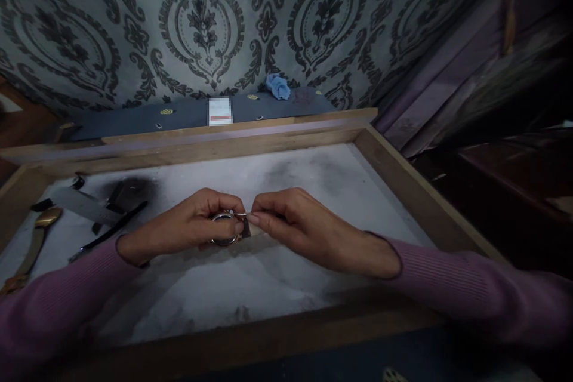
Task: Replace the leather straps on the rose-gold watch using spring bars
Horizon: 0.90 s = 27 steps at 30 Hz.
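Grey-blue wallpaper (264, 30) with dark medallions rises behind a shallow wooden-framed tray (286, 152) whose pale, smudged floor is the work surface. Beyond the far rail, on a dark blue cover (183, 110), sit one small pale box (219, 112) with blurred print and one crumpled blue cloth (278, 87). Inside the tray at the left lie one gold-toned watch (47, 218), one flat grey piece (85, 206) and several dark strips (117, 228), too dim to count surely; they overlap near the left forearm, well apart from the fingers. Both hands meet near the tray's middle. The left hand (201, 221) is closed around one round metal-rimmed case (225, 240), thumb across its face. The right hand (290, 221) is pinched shut, fingertips on one thin metal piece (240, 214) at the case's edge.
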Each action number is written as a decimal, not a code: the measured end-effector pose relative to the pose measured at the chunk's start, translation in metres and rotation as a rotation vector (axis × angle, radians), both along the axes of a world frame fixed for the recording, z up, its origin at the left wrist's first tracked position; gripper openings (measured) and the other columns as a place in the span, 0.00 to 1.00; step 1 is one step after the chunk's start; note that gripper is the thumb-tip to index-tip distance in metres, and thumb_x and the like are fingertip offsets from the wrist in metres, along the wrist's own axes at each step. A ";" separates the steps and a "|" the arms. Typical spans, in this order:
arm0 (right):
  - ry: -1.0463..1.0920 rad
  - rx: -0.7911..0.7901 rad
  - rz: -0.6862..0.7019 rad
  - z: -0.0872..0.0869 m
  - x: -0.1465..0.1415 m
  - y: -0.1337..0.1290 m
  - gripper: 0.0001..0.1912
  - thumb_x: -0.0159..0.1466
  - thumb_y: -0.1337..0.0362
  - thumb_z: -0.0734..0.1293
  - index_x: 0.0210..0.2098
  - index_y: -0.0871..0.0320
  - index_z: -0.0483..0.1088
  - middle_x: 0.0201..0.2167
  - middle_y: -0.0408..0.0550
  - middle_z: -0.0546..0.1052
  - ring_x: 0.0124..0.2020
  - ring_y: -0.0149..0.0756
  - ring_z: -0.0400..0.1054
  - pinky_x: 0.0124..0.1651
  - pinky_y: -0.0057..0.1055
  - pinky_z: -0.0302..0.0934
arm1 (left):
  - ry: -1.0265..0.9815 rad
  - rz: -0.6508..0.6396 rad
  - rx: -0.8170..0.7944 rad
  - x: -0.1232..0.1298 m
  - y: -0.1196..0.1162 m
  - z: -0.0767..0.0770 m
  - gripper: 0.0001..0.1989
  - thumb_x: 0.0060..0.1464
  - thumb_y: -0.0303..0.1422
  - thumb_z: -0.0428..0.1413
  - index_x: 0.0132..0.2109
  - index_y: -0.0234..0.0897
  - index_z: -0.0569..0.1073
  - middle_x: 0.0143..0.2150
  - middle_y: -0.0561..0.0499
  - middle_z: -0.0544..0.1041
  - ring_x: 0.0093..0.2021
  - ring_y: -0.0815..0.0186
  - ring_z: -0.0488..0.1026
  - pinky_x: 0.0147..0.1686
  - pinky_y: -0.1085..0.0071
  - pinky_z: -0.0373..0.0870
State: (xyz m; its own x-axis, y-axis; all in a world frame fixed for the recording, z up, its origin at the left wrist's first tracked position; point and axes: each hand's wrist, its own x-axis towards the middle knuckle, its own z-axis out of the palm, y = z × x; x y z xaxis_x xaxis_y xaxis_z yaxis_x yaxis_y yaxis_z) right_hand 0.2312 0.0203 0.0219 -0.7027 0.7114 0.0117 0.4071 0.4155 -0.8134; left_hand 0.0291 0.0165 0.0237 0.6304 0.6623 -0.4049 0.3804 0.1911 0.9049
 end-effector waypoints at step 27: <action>0.035 -0.059 -0.052 -0.002 0.000 -0.004 0.15 0.65 0.66 0.59 0.22 0.62 0.62 0.17 0.37 0.55 0.20 0.23 0.48 0.22 0.24 0.42 | -0.037 -0.072 -0.002 -0.002 0.001 0.002 0.09 0.58 0.36 0.53 0.33 0.34 0.69 0.24 0.59 0.61 0.20 0.77 0.53 0.18 0.81 0.51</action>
State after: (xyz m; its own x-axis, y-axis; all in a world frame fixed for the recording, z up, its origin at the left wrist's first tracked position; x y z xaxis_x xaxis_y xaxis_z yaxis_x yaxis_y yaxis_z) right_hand 0.2315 0.0167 0.0197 -0.6646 0.7472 -0.0070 0.3975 0.3456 -0.8501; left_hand 0.0269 0.0174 0.0254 0.6911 0.6137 -0.3817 0.3593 0.1664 0.9183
